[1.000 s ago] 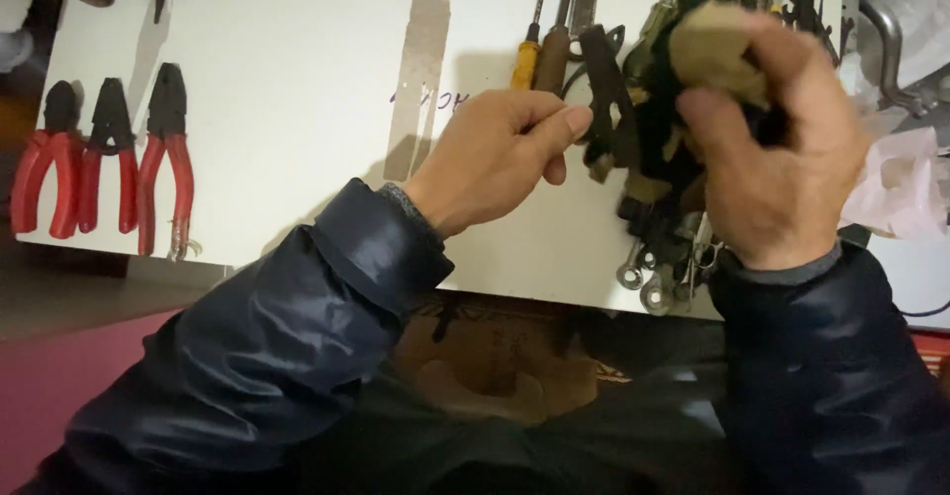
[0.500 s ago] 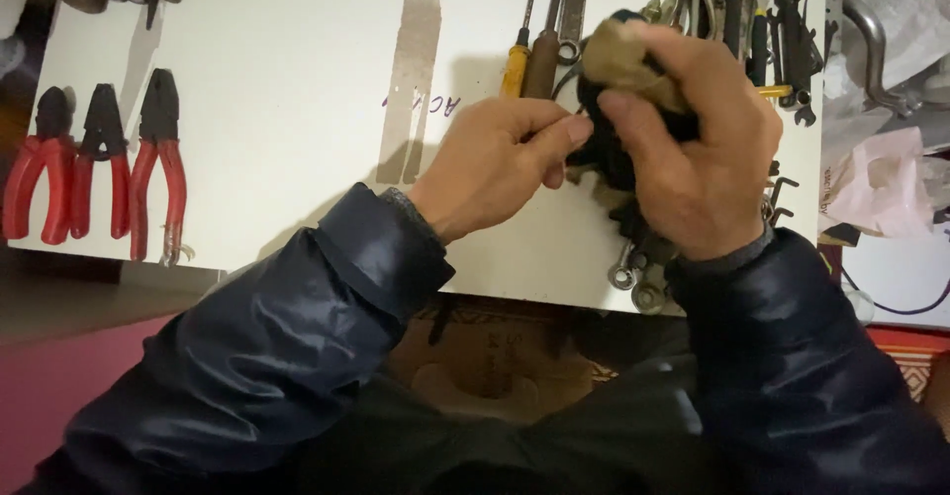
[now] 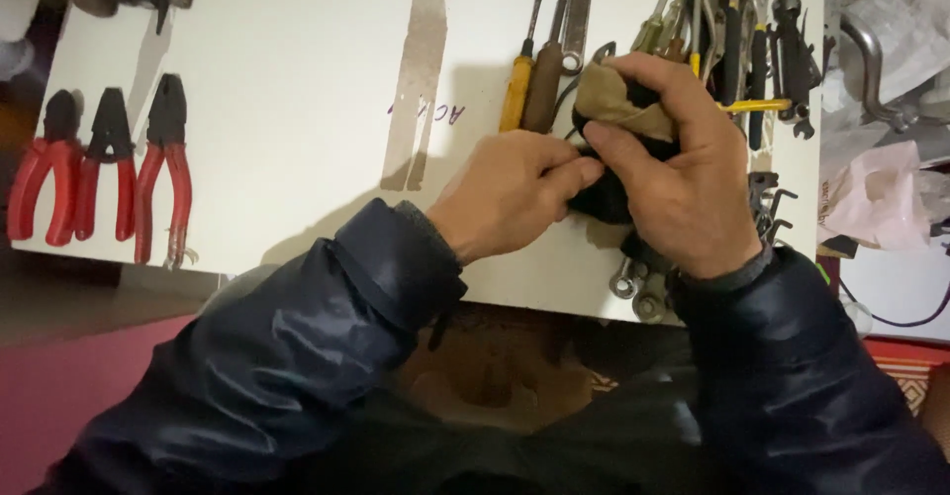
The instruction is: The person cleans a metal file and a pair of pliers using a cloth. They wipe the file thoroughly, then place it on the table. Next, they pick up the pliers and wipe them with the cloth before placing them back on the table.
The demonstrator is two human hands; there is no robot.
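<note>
Against the board, right hand (image 3: 683,183) fisted round cloth (image 3: 614,99)

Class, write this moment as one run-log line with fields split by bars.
left hand: pinching dark bundle | right hand: gripping bundle with tan cloth | behind: white tool board, screwdrivers, red pliers

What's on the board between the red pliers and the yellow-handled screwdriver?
Head view: only bare white board with a brownish tape strip between the red pliers and the yellow-handled screwdriver.
</note>
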